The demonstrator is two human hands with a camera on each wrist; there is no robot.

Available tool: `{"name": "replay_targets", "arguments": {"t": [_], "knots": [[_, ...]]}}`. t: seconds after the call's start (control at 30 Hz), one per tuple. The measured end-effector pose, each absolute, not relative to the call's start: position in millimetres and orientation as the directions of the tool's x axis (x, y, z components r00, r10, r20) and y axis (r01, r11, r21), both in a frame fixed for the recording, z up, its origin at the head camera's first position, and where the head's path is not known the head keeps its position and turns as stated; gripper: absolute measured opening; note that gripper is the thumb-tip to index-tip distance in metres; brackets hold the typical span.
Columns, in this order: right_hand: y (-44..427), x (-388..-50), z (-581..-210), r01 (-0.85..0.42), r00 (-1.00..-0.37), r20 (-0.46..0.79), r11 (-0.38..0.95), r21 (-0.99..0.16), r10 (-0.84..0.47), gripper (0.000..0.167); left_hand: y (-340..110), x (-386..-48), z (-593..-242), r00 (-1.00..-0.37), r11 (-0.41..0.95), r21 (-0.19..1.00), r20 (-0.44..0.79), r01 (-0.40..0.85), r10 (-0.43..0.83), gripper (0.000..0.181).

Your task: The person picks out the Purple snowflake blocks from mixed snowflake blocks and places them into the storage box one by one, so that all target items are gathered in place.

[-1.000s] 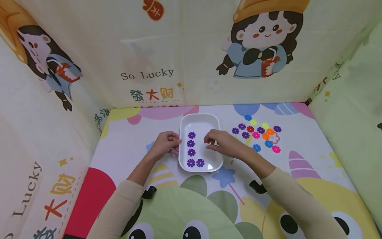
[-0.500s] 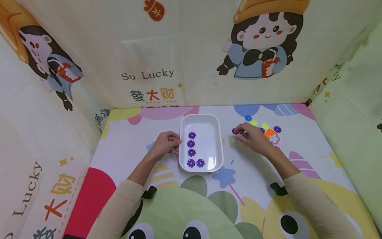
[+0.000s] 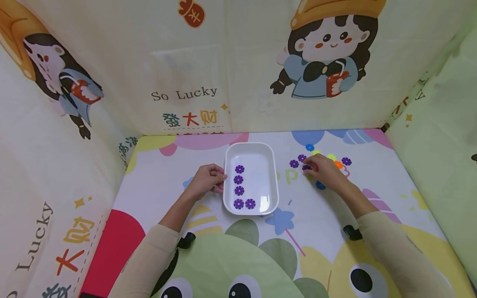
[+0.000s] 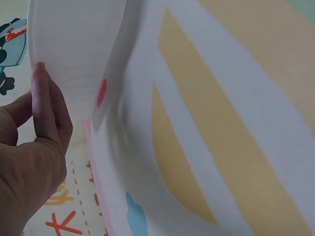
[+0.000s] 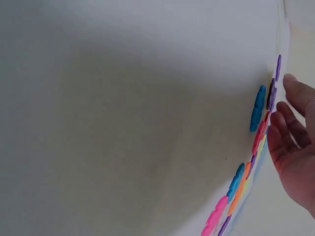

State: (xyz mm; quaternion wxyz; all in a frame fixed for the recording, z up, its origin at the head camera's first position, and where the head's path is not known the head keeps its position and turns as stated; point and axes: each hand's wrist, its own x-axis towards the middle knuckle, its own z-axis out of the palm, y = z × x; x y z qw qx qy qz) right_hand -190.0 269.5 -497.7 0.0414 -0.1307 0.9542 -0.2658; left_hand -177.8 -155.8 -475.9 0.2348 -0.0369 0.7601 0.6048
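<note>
Head view: 12 = away from person; all clock dirs taken here.
Tray: white tray (image 3: 262, 165) on worktop (image 3: 201, 157), between the hands; long axis approx 12–6.
In tray: 5 purple flower pcs (image 3: 239, 191) in an L. Col of 4 along the 9 o'clock wall, 5th just beside the bottom one at its 3.
Left hand (image 3: 208, 178): at tray's 9 o'clock rim, thumb + fingertips pinching it. L wrist view has fingers against tray's outer wall.
Right hand (image 3: 326, 170): over loose pcs at tray's 3. R wrist view: thumb + fingers parted, nothing seen btwn them.
Key relation: nearest loose purple pc (image 3: 306, 167) is right at right hand's fingertips, approx 9 o'clock from mid-hand. Touching or just short, can't tell. Pc is round, so no long axis to line up. Right hand is way nearer; left hand is across the tray. Tray also at right hand's 9, past the pc, so pc sits btwn hand and tray.
Spare purples: one (image 3: 302, 158) at 10–11 of that pc, one (image 3: 294, 164) at its 9, both just beside; another (image 3: 346, 161) at right hand's 2.
Other colours: blue pc (image 3: 320, 185) approx 6–7 of right hand, orange pc (image 3: 338, 164) approx 2, 2nd blue pc (image 3: 309, 147) approx 11. Some of pile hidden under hand, no full count.
</note>
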Motion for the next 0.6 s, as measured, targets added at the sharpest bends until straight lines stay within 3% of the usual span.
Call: {"name": "replay_targets", "arguments": {"t": [0.6], "knots": [[267.2, -202.3, -497.2, -0.061, -0.965, -0.188, 0.856, -0.514, -0.182, 0.027, -156.7, -178.4, -476.0, -0.887, 0.272, 0.901, -0.401, -0.338, 0.227, 0.023]]}}
